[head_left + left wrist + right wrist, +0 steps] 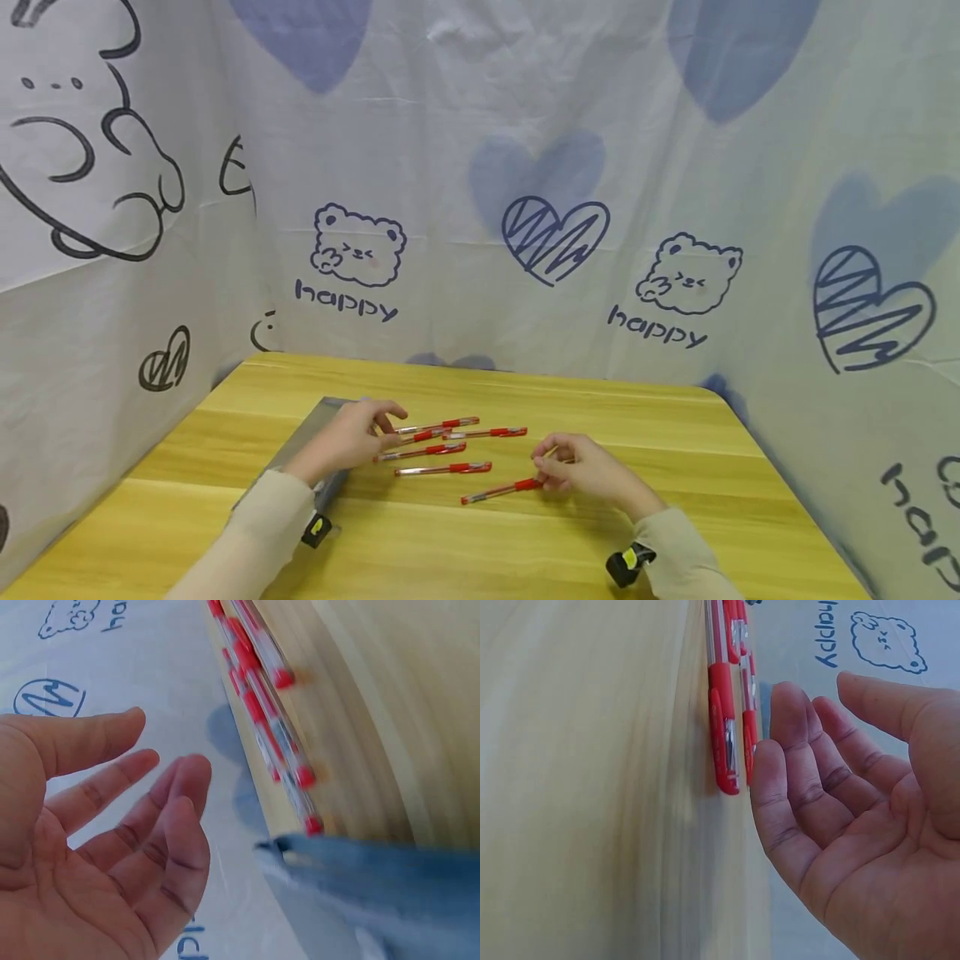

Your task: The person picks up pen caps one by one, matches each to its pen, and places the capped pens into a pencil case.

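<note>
Several red pens with clear barrels lie on the wooden table between the hands. My left hand [352, 433] is over a flat grey case [302, 440], its fingers loosely bent and empty in the left wrist view. In the head view its fingertips overlap the left ends of a few pens [420, 452]. My right hand [588, 468] hovers at the capped end of the nearest pen [495, 492]. Seen from the right wrist, its fingers are relaxed with nothing between them, just beside a red pen cap [723, 735]. Part of the case is hidden by the left hand and sleeve.
The yellow wood-grain table [450, 550] ends against a white cloth backdrop [450, 317] printed with bears and hearts. Cloth also hangs along both sides. A small black device with a yellow mark [318, 530] is at the left wrist, a similar one [630, 565] at the right.
</note>
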Demonstrator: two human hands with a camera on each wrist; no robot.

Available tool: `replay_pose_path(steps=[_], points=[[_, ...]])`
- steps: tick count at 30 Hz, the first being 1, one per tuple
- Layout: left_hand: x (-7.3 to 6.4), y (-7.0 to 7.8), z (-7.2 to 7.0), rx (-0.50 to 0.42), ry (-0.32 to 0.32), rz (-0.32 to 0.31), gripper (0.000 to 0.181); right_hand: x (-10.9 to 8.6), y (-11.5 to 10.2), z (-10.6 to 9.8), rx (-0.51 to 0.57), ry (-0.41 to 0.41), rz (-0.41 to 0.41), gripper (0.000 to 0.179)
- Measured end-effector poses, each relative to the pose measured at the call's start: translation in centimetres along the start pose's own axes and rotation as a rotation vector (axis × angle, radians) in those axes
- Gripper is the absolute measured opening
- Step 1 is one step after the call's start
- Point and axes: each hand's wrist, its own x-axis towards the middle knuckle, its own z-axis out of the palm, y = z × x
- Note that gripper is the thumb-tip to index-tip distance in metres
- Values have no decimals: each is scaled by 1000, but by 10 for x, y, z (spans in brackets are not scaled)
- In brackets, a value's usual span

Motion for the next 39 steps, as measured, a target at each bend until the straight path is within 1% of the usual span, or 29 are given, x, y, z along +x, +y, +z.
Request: replay_pose_path(steps=[5, 8, 12, 14, 17, 20, 24, 29, 33, 36, 39], points=[[-12, -6, -9, 96, 43, -87, 43, -1, -3, 3, 12, -15, -3, 31], [-15, -11, -13, 148, 53, -104, 45, -3, -5, 5, 18, -17, -10, 31], [-19, -17, -17, 172, 54, -120, 48, -5, -6, 4, 18, -28, -9, 32], [-21, -20, -19, 178, 55, -139, 49, -5, -6, 4, 17, -34, -7, 33], [-25, -22, -21, 213, 63, -158, 49, -7, -5, 2, 17, -36, -5, 35], [-30, -25, -22, 255, 75, -179, 50, -10, -4, 1, 27, -34, 0, 37], [-38, -27, -21, 302, 88, -207, 59, -14, -3, 0, 38, -43, 2, 38], [-44, -30, -17, 325, 98, -246, 77, -21, -4, 0, 33, -50, -5, 36], [-46, -33, -16, 332, 93, -260, 89, -25, -5, 0, 34, -55, -3, 36], [-46, -36, -14, 328, 86, -266, 93, -28, -6, 0, 33, -61, -5, 36], [-45, -37, -13, 319, 84, -275, 91, -29, -7, 0, 29, -56, -1, 37]])
